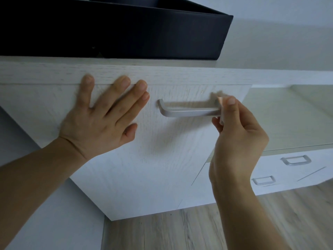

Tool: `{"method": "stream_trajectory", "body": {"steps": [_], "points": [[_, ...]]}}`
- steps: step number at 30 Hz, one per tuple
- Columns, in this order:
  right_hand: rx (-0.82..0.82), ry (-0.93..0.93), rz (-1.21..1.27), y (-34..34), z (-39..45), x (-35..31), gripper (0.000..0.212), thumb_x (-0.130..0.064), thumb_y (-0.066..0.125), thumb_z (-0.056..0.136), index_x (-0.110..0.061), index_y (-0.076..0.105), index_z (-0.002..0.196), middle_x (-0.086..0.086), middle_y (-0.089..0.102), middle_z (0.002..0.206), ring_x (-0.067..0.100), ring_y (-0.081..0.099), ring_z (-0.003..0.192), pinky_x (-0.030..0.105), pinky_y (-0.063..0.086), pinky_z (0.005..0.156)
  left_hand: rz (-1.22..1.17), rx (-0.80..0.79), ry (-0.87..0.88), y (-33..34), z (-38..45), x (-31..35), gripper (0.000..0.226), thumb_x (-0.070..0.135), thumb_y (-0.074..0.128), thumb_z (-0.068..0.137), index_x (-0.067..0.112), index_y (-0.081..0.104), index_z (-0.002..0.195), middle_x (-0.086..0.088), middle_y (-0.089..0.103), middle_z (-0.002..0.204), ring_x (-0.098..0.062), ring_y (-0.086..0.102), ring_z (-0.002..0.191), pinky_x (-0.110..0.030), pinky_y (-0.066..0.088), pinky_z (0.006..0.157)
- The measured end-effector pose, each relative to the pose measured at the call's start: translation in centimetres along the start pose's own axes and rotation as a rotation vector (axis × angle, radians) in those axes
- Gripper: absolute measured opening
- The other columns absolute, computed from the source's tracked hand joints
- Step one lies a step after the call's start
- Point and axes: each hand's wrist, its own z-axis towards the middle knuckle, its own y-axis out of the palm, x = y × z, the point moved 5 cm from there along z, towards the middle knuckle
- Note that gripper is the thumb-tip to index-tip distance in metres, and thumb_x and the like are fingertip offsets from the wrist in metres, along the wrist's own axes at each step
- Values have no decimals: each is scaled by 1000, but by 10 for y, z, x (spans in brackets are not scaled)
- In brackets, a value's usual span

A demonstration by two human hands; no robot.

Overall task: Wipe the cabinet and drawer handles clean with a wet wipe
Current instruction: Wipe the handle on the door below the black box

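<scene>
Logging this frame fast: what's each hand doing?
Left hand: open, flat on white wooden cabinet door.
Right hand: pinching folded white wet wipe on silver bar handle.

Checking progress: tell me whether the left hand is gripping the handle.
No, the left hand lies flat on the cabinet front, beside the handle.

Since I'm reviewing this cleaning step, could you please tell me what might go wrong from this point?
The wet wipe is pinched small in the right hand at the right end of the handle, so it could slip out or skip the left end. The left hand, flat on the cabinet front, may leave fingerprints. The two lower drawer handles could be forgotten.
</scene>
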Motion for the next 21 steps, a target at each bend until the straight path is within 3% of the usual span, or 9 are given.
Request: {"method": "stream_trajectory", "body": {"steps": [3,10,15,18,21], "points": [[-47,-34,-50,1,-1,-1,14,-34,64,89,-26,74,93,-4,69,90,-1,63,71,17,54,75,1,0,-2,1,1,0,71,42,39,92,0,23,147,-17,4,158,-33,1,145,-60,4,112],[-53,-46,-101,-4,-4,-4,18,-29,66,88,-18,73,100,-5,70,93,-3,65,73,22,56,77,28,1,-4,3,-2,1,70,41,39,92,0,26,146,-17,10,157,-33,6,145,-60,4,112],[-31,22,-1,-6,-7,-3,17,-21,71,83,-13,74,98,-4,73,94,-1,67,72,18,56,72,11,10,-19,3,-3,2,68,39,41,91,0,29,145,-17,14,156,-33,11,144,-61,6,111],[8,93,65,-8,-15,-3,13,-16,75,79,-13,75,91,-5,75,86,2,69,70,18,57,71,12,2,-17,1,-2,2,67,38,40,91,-1,30,144,-17,16,156,-34,12,144,-61,7,111],[-88,151,2,6,-39,0,4,-14,74,81,-17,75,80,-8,74,74,3,69,69,18,57,71,-6,-54,-11,-4,0,1,67,39,38,94,-1,27,146,-16,10,157,-32,7,145,-60,5,112]]}}
